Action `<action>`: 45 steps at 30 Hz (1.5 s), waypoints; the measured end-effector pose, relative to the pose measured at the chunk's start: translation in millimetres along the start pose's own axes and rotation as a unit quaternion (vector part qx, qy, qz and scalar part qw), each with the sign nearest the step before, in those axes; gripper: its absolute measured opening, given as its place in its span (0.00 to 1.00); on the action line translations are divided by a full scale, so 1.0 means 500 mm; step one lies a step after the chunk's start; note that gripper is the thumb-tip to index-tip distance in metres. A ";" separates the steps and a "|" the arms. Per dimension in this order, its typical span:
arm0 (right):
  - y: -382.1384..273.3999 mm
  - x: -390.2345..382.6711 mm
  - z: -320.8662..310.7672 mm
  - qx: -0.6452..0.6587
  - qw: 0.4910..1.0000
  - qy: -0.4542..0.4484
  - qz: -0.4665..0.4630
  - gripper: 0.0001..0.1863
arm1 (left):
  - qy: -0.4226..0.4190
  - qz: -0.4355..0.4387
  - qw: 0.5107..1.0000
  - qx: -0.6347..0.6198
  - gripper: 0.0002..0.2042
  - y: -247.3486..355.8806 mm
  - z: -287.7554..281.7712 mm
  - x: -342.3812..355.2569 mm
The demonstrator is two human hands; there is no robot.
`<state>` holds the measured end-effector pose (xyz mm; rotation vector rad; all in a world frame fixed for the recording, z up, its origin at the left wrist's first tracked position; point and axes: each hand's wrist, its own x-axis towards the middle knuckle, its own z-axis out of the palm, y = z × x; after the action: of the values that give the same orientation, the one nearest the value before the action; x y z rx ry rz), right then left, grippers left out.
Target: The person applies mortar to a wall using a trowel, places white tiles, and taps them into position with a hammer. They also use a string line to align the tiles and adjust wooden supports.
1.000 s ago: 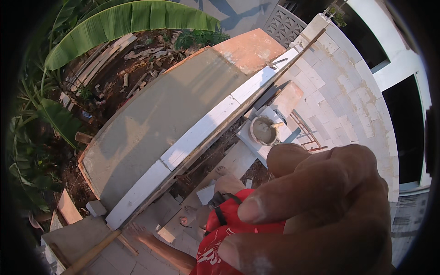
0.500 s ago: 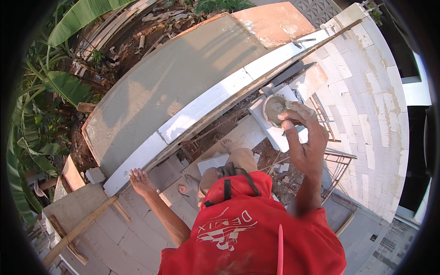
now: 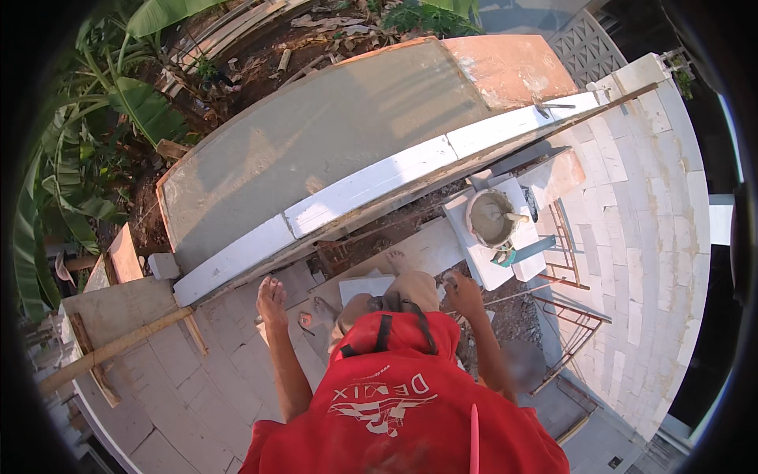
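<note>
My left hand (image 3: 271, 300) is raised just short of the near edge of the white block row (image 3: 363, 183), fingers stretched out and empty. My right hand (image 3: 463, 295) hangs beside my right knee, fingers loosely bent and apart, with nothing visible in it. To its upper right stands a round bucket (image 3: 474, 223) of wet grey mortar (image 3: 493, 220). A pale handle-like piece (image 3: 516, 217) sticks out over the bucket's rim. The bucket sits on white blocks (image 3: 483, 267), with a teal flat tool (image 3: 534, 250) beside it.
Beyond the block row lies a grey plastered slab (image 3: 316, 134) with an orange end (image 3: 513, 71). A dark-handled tool (image 3: 553, 106) rests on the row's far right. Metal frames (image 3: 572, 332) stand at right, wooden poles (image 3: 118, 359) at left. Under me is a plank (image 3: 422, 253).
My right hand has left the bucket and come down toward my knee. My left hand has drawn back from the white blocks. The pale handle now shows in the bucket. The view has shifted.
</note>
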<state>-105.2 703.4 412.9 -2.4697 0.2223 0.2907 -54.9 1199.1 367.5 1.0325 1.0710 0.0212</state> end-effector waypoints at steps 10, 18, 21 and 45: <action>0.401 -0.009 0.121 -0.102 0.981 -0.155 -0.053 0.08 | -0.061 0.023 0.994 0.083 0.15 -0.104 -0.033 -0.042; 0.376 0.078 0.042 0.170 0.937 -0.257 0.164 0.09 | -0.033 -0.007 0.998 0.046 0.16 -0.338 -0.249 0.039; 0.285 0.124 0.032 0.207 0.929 -0.206 0.227 0.12 | -0.057 -0.159 0.985 -0.019 0.18 -0.408 -0.334 0.038; 0.509 -0.144 -0.020 0.015 0.938 -0.058 0.341 0.20 | -0.090 -0.126 0.892 0.425 0.19 -0.220 -0.003 0.109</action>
<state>-230.9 503.8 292.8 -2.2546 1.0253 0.7106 -76.5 1164.4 251.7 1.6224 1.0443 -0.8070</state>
